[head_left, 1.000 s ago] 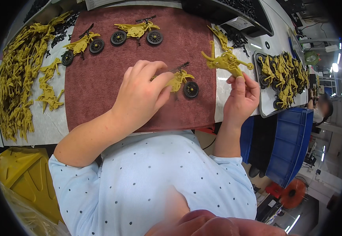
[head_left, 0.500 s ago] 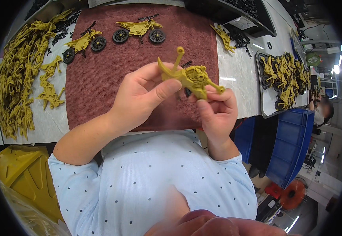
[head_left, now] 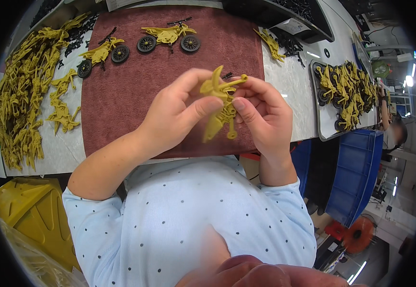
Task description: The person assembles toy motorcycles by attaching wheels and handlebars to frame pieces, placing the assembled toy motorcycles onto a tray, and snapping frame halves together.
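Above the maroon towel I hold a yellow plastic toy motorbike body in both hands. My left hand pinches it between thumb and fingers near its pointed fender. My right hand grips its other side, thumb in front, with the bent fingers partly behind it. The lower end of the body is blurred. A small black part shows just behind it, mostly hidden by my hands. Two toy motorbikes with black wheels, one at the left and one at the middle, lie on the towel's far side.
A heap of yellow bike bodies covers the left of the table, with several loose ones beside it. At right, a tray holds wheeled bikes. Black small parts lie near a dark bin. Blue crates stand lower right.
The motorbike body has been turned so its fender points up and its other end hangs down. My right hand has moved up and taken a new grip closer to my left.
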A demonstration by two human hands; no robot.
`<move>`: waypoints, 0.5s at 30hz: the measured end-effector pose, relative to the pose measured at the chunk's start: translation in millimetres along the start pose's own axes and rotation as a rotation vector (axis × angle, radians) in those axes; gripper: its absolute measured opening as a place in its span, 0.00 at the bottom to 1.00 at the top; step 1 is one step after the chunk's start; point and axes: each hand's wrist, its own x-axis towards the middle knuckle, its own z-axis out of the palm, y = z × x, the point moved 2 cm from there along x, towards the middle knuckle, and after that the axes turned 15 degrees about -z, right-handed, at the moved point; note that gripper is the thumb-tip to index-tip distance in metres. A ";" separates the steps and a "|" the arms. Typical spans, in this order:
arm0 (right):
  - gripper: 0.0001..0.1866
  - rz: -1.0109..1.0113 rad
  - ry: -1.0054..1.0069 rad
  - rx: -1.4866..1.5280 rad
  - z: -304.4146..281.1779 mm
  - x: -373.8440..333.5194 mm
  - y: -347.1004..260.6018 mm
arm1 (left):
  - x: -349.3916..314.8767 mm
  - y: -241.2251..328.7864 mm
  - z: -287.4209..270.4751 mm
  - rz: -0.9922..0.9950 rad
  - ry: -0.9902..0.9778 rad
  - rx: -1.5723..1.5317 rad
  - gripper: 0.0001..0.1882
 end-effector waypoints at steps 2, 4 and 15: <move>0.27 0.198 0.287 0.683 8.9 0.1 -5.3 | 1.3 0.1 2.6 0.017 0.023 -0.137 0.17; 0.27 0.167 0.311 0.627 13.7 -2.0 -1.5 | 0.6 1.4 5.4 -0.018 0.031 -0.096 0.17; 0.17 -0.233 -0.069 -0.117 -22.4 24.1 -3.4 | 2.6 22.3 -18.6 0.450 0.190 0.839 0.24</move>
